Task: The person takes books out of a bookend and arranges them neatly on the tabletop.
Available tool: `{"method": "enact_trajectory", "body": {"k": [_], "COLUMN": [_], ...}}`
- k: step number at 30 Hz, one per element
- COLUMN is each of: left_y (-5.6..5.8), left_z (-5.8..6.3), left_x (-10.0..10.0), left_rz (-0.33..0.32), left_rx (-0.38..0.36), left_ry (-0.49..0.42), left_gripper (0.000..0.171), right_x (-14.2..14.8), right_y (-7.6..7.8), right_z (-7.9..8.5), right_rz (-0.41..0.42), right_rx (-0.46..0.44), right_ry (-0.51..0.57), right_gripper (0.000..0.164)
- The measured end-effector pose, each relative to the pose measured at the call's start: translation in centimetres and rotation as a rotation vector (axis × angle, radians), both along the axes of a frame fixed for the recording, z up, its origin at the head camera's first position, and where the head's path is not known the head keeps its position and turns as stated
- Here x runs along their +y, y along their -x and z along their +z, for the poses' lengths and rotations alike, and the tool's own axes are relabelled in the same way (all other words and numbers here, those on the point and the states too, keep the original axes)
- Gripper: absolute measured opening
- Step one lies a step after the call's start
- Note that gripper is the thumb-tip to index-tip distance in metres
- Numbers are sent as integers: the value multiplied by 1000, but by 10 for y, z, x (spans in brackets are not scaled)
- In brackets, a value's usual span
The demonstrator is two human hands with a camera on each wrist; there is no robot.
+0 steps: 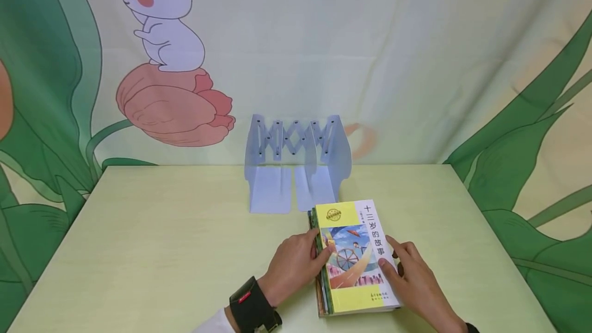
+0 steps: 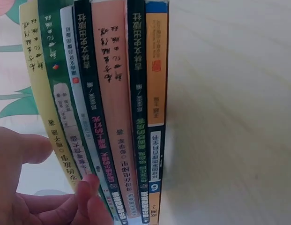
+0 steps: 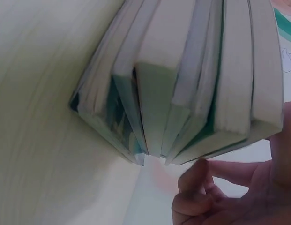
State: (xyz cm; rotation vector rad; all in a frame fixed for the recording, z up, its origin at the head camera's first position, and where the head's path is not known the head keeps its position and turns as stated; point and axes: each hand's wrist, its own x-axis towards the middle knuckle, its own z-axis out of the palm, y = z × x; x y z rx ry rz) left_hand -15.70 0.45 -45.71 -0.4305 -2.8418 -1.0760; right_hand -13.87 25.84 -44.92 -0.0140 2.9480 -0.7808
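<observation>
A stack of several books (image 2: 119,108) lies flat on the table, spines to the left. On top is a yellow and white storybook (image 1: 353,299) with a Ferris-wheel-like picture on its cover. My left hand (image 1: 293,266) holds the top book at its spine side, thumb on the cover, fingertips against the spines. At the opposite edge my right hand (image 1: 418,281) grips the same book, with its thumb on the cover and other fingers curled by the page edges (image 3: 234,112). How far the fingers reach beneath the top book is partly hidden.
Behind the stack stands a pale blue expandable book stand (image 1: 270,194) with upright side plates, a divider and a scissor-link back. The pale table (image 1: 162,251) ends at a printed curtain (image 1: 296,40) with a rabbit and leaves.
</observation>
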Motion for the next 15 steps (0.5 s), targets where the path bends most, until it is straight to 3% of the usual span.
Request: {"method": "enact_trajectory", "body": {"k": [7,15], "left_y": [-1,-15], "left_z": [8,28], "left_x": [-3,-10], "left_rz": [30,-2], "left_rx": [69,172], "left_ry": [70,177], "left_gripper": [50,59], "right_x": [0,-4], "right_y": [-3,-12], "right_z": [10,18], "right_rz": [-7,20], "right_rx": [68,303], "right_ry": [14,-6], "right_gripper": [61,52]}}
